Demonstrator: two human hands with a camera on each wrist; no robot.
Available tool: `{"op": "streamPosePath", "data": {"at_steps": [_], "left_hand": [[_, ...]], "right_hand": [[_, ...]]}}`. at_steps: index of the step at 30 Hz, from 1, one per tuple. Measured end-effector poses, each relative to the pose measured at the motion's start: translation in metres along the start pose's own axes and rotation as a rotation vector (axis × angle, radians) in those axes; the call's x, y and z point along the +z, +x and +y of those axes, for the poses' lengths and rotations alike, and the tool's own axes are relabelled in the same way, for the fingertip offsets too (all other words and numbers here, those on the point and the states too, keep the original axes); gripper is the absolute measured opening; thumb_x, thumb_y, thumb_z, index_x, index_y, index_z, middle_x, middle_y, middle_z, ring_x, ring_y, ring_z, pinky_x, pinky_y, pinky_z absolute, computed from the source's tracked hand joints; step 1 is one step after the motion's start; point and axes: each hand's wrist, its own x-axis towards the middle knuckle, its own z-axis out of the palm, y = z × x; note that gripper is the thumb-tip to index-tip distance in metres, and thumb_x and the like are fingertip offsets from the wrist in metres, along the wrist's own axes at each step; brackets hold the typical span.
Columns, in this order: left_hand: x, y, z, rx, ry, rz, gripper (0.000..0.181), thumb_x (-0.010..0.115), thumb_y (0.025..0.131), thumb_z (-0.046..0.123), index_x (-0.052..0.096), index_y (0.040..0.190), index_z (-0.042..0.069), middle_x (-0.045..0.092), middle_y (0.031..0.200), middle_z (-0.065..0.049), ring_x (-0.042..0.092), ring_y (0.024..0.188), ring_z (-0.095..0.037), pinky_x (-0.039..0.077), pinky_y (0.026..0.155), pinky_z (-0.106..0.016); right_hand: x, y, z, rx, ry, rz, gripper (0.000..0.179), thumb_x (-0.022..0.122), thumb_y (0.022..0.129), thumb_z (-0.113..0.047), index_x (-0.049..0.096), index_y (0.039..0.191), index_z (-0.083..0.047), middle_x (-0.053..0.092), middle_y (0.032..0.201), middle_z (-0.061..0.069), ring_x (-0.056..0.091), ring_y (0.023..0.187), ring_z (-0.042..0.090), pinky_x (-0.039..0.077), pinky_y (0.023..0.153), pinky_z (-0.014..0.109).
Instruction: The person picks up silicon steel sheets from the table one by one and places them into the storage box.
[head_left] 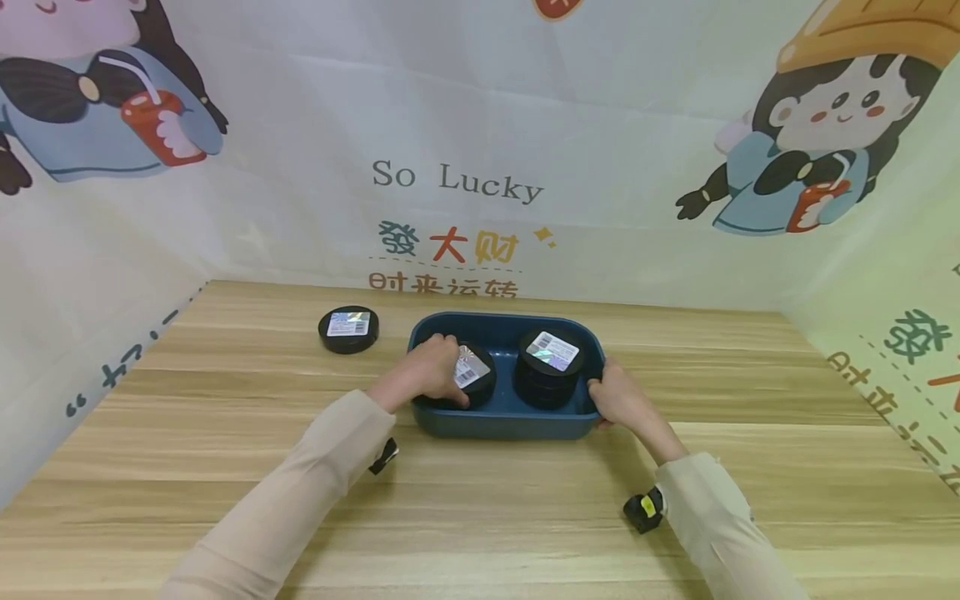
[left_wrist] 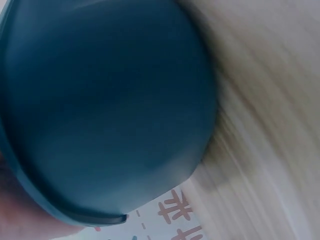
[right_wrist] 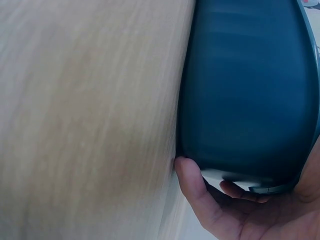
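Note:
A blue oblong plastic bin (head_left: 498, 425) stands on the table. My left hand (head_left: 427, 367) reaches over its left end and grips a black round disc with a white label (head_left: 480, 379), thumb on the near side and fingers on the far side. In the left wrist view the bin's outer wall (left_wrist: 115, 110) hides most of that hand. A stack of similar black discs (head_left: 547, 379) sits in the bin's right half. With my right hand (head_left: 622, 396) I hold the bin's right end; the right wrist view shows the fingers (right_wrist: 195, 185) curled around that end wall.
Another labelled black disc (head_left: 348, 331) lies flat on the wooden table (head_left: 487, 517), left of the bin and farther back. A printed cloth backdrop (head_left: 465, 108) rises behind the table and along both sides. A small black wrist device (head_left: 643, 510) hangs below the right sleeve.

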Motion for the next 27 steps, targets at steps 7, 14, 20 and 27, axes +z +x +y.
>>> {"op": "streamPosePath", "data": {"at_steps": [7, 14, 20, 27], "left_hand": [[0.0011, 0.0023, -0.0015, 0.002, -0.047, -0.002, 0.07, 0.082, 0.058, 0.03, 0.049, 0.107, -0.008, 0.051, 0.094, -0.015, 0.049, 0.086, -0.024, 0.043, 0.08, -0.038], [0.0022, 0.0045, -0.002, 0.013, -0.037, 0.014, 0.07, 0.082, 0.059, 0.03, 0.049, 0.106, -0.01, 0.052, 0.095, -0.018, 0.05, 0.089, -0.027, 0.042, 0.082, -0.038], [0.0041, 0.0059, -0.0024, 0.002, -0.069, 0.033, 0.075, 0.082, 0.059, 0.03, 0.045, 0.11, -0.011, 0.051, 0.098, -0.02, 0.051, 0.092, -0.03, 0.042, 0.084, -0.038], [0.0046, 0.0052, -0.0011, -0.007, -0.082, 0.038, 0.077, 0.082, 0.058, 0.03, 0.043, 0.111, -0.011, 0.051, 0.099, -0.022, 0.051, 0.094, -0.032, 0.042, 0.084, -0.04]], "right_hand": [[-0.0001, -0.0012, -0.0003, 0.004, 0.011, -0.004, 0.025, 0.037, 0.086, -0.003, 0.038, 0.102, 0.016, 0.053, 0.079, 0.032, 0.059, 0.042, 0.024, 0.047, 0.041, 0.027], [0.0, -0.0012, -0.0002, -0.001, -0.002, -0.003, 0.023, 0.037, 0.085, -0.003, 0.039, 0.1, 0.015, 0.054, 0.076, 0.03, 0.059, 0.042, 0.023, 0.047, 0.042, 0.027], [0.0003, -0.0007, -0.0001, 0.004, 0.005, -0.002, 0.024, 0.037, 0.085, -0.003, 0.038, 0.1, 0.015, 0.053, 0.078, 0.032, 0.059, 0.042, 0.023, 0.047, 0.041, 0.027], [0.0001, 0.0, -0.0001, 0.009, 0.006, 0.003, 0.023, 0.037, 0.085, -0.003, 0.038, 0.1, 0.015, 0.053, 0.078, 0.031, 0.059, 0.042, 0.023, 0.047, 0.041, 0.027]]}}
